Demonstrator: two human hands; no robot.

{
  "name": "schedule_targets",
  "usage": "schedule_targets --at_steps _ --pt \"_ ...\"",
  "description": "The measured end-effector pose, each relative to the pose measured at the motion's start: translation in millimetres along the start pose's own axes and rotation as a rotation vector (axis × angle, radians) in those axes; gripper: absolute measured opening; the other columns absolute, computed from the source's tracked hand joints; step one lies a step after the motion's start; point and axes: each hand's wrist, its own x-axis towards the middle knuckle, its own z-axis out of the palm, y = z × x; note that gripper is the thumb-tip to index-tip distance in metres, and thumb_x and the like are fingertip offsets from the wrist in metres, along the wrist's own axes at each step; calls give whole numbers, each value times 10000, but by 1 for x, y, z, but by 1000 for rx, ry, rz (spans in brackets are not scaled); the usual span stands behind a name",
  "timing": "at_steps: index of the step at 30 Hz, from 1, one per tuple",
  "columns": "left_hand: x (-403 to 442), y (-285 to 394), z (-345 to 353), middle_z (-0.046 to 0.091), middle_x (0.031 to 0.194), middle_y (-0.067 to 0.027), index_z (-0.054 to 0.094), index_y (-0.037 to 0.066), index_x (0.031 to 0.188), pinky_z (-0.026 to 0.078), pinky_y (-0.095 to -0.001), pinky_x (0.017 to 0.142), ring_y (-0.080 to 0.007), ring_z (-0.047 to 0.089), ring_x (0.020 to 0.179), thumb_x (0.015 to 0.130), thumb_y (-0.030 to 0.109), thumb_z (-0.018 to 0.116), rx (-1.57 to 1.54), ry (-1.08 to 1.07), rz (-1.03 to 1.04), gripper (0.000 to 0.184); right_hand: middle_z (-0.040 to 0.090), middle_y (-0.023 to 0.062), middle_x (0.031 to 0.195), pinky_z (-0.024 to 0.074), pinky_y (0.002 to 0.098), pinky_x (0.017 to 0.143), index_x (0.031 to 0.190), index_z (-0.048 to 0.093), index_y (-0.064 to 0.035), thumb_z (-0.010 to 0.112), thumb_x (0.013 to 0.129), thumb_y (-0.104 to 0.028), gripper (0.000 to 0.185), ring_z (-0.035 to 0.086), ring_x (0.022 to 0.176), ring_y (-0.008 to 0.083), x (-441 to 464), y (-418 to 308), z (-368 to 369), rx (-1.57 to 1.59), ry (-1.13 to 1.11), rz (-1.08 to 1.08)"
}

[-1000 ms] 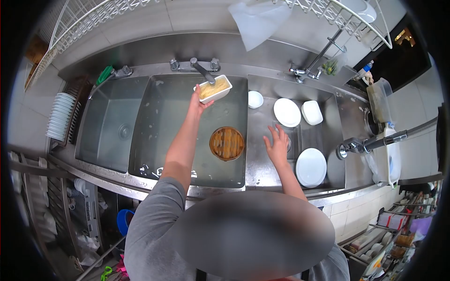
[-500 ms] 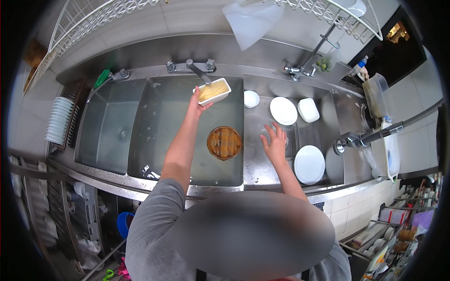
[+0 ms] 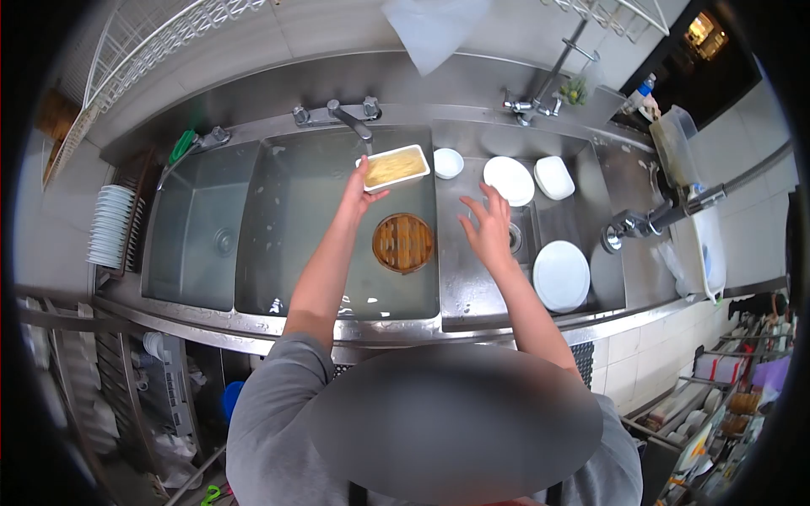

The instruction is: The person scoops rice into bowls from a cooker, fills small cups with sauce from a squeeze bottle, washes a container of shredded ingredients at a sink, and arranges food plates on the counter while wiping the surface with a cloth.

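My left hand grips a white rectangular container by its left end, over the water-filled middle sink and just below the faucet. Pale yellow, strip-like contents lie inside it; their kind is unclear. Beneath, a round bamboo steamer piece sits in the water. My right hand hovers over the right basin with fingers apart and nothing in them. Near it are an oval white plate, a small white bowl, a squarish white dish and a large white plate.
To the left is another sink basin, with a rack of upright white plates beside it. A spray hose tap reaches in from the right. White wire shelving and a hanging plastic bag are overhead.
My left hand has brought the container rightward from under the faucet, toward the divider between the sinks. My right hand stays spread over the right basin. The whole view has shifted slightly.
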Motion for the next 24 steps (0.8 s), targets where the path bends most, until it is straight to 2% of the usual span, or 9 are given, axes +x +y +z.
schedule_targets --at_steps 2,6,9,11,15,17,18,20,24 --pt "-17 0 13 574 1023 -67 475 131 1123 512 -345 628 -194 574 874 839 552 421 37 -37 -23 511 432 157 1199 293 451 940 969 612 -103 693 669 -130 312 387 1127 353 6 -5 -3 -90 61 -116" --pt "-62 3 57 598 922 -39 506 141 1065 477 -270 480 -154 580 779 832 549 439 59 -34 -40 474 427 145 1205 296 453 933 884 614 -100 713 653 -153 256 370 1136 359 4 -7 -1 -127 151 -141" --pt "-96 6 94 593 915 -39 506 139 1052 466 -270 473 -157 577 768 833 544 445 14 -46 -46 464 412 166 1203 300 447 929 849 540 -62 745 631 -213 336 363 1138 360 -4 -8 7 15 278 12" --pt "-113 5 116 591 936 -51 499 132 1072 476 -272 481 -157 584 774 838 541 437 19 -60 -37 476 386 189 1185 236 510 954 953 472 -29 761 606 -308 531 358 1119 362 -8 -6 8 390 376 206" --pt "-136 -1 150 587 959 -69 490 117 1095 490 -283 487 -164 593 790 841 539 431 40 -75 -29 496 395 210 1140 303 474 914 978 400 -36 781 575 -338 631 392 1075 368 -14 2 -6 313 447 185" --pt "-137 -5 158 586 963 -68 489 119 1097 491 -284 489 -166 592 791 839 542 431 43 -102 -15 498 435 176 1038 382 392 856 840 415 -39 797 586 -214 492 433 1024 323 -16 9 -20 452 518 173" --pt "-138 -7 162 585 967 -66 488 122 1099 492 -285 491 -169 591 791 837 545 432 41 -128 -10 500 435 176 1038 382 392 856 840 415 -39 797 586 -214 492 433 1024 323 -18 17 -25 456 525 174" --pt "-142 -9 170 584 968 -64 487 125 1101 493 -286 494 -172 589 793 835 549 434 53 -145 -16 504 510 142 929 451 322 736 788 468 -17 735 662 -102 307 535 876 249 -22 43 -34 466 533 78" --pt "-152 -12 187 582 969 -60 485 137 1107 495 -288 502 -178 585 801 826 565 435 39 -166 -30 515 569 89 768 465 251 606 741 530 2 644 723 -5 116 573 695 154 -35 92 -53 542 468 100"
